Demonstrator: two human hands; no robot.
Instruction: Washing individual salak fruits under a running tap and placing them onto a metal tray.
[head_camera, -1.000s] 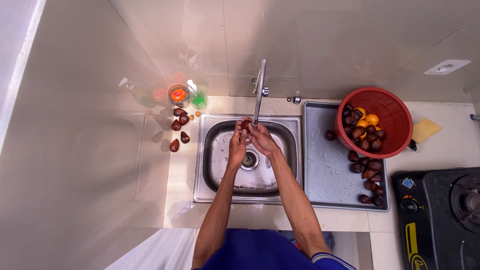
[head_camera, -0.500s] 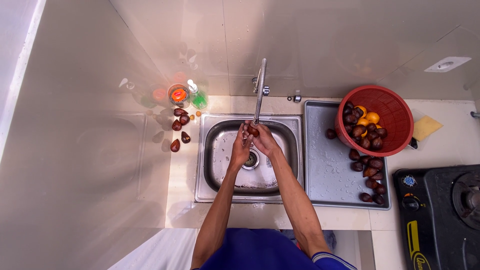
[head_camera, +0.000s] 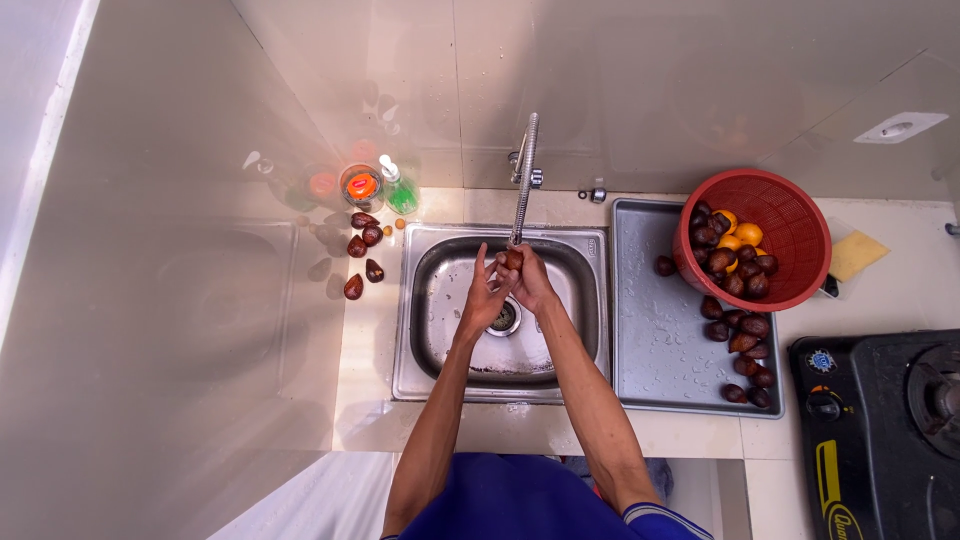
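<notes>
A dark brown fruit sits over the sink, under the tap, mostly hidden by the right hand, whose fingers wrap it. The left hand touches it with fingers spread. Five more fruits lie left. The red basket cuts off its fruit; no exact count.

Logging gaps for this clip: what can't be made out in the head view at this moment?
- Brown fruit: mostly covered by the left hand and right hand; which fingers grip it is unclear.
- Water from the tap: too fine to tell whether it runs.
- Stove: cut off by the right and bottom edges.
- Red basket: its lower contents are hidden under the top fruits.
</notes>
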